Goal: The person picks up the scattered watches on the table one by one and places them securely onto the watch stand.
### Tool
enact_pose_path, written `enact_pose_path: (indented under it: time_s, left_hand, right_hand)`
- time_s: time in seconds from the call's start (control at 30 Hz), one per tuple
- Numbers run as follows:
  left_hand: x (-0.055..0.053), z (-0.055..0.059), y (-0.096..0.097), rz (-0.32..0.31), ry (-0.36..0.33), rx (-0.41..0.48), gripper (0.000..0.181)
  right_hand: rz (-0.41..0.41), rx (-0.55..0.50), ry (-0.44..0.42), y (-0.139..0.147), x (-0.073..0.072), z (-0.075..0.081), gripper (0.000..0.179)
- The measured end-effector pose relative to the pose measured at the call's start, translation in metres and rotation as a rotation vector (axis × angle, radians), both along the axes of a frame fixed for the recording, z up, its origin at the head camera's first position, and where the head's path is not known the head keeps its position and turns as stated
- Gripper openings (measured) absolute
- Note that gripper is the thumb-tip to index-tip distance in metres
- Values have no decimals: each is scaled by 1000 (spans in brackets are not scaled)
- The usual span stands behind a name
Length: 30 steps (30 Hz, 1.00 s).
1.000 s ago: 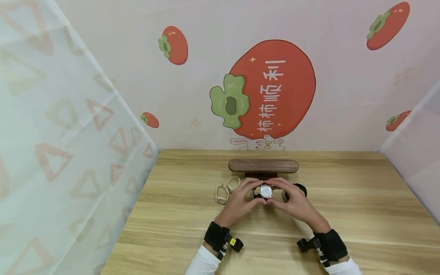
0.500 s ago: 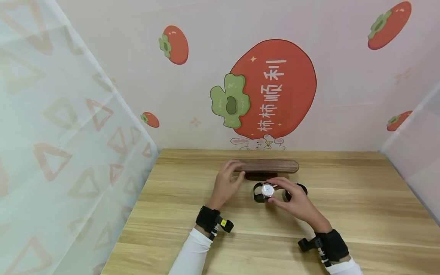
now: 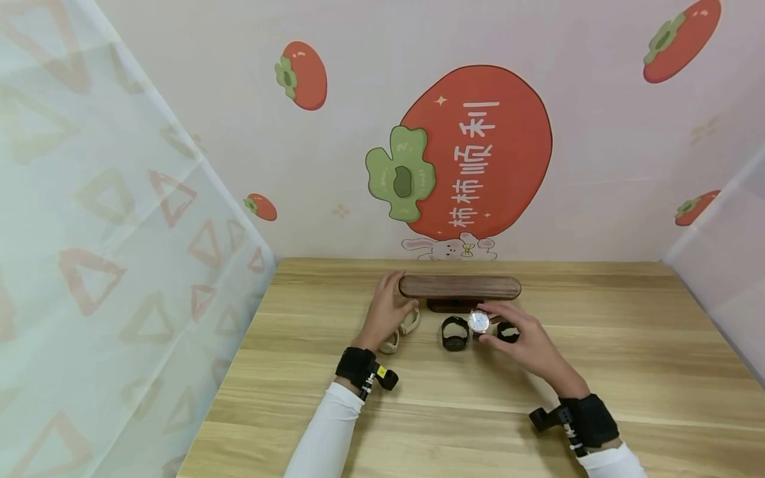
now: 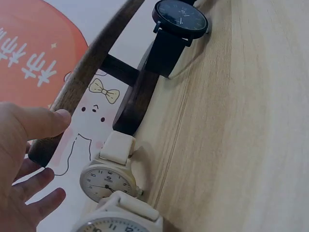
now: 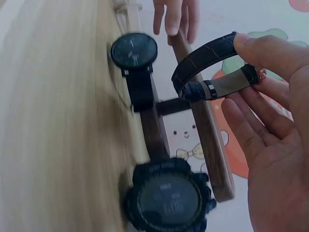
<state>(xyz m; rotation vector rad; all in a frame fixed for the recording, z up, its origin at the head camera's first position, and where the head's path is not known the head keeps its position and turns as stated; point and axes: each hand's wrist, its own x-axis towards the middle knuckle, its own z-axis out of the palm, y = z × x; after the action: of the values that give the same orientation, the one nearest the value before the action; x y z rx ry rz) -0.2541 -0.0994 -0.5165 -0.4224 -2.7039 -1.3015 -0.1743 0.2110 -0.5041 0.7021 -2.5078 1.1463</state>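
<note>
My right hand (image 3: pixel 528 338) pinches a wristwatch (image 3: pixel 479 321) by its case, raised off the table. It has a white dial, a rose-gold case and a dark leather strap (image 5: pixel 205 59) closed in a loop. My left hand (image 3: pixel 382 315) grips the left end of a dark wooden watch stand (image 3: pixel 460 287), thumb (image 4: pixel 60 121) over the bar and fingers on its far side. Close to this hand two cream watches (image 4: pixel 108 182) stand on the table. Between the hands is a black analog watch (image 3: pixel 455 334), and a chunky black digital watch (image 5: pixel 169 195) stands partly behind my right hand.
The stand's bar sits on a short post over a dark base (image 3: pixel 451 306), just behind the row of watches. A wood-grain table (image 3: pixel 454 418) reaches back to a wall (image 3: pixel 335 159) printed with persimmons.
My left hand has let go of the white-dial watch and moved left to the stand's end. My right hand has carried that watch slightly right and up, uncovering the black analog watch.
</note>
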Motion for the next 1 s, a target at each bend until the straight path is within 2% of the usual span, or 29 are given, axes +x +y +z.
enact_pose_path:
  time_s: [0.4, 0.6, 0.83, 1.0]
  left_hand:
    - [-4, -2, -1, 0, -2, 11, 64]
    - [-4, -1, -2, 0, 15, -1, 64]
    - [-5, -1, -2, 4, 11, -3, 63]
    - [-5, 0, -2, 10, 10, 18, 62]
  right_hand:
    - [14, -94, 9, 30, -12, -3, 62]
    - [-54, -47, 63, 44, -12, -2, 65]
    - [-85, -101, 86, 65, -15, -1, 62]
    - [-122, -95, 83, 77, -19, -3, 62]
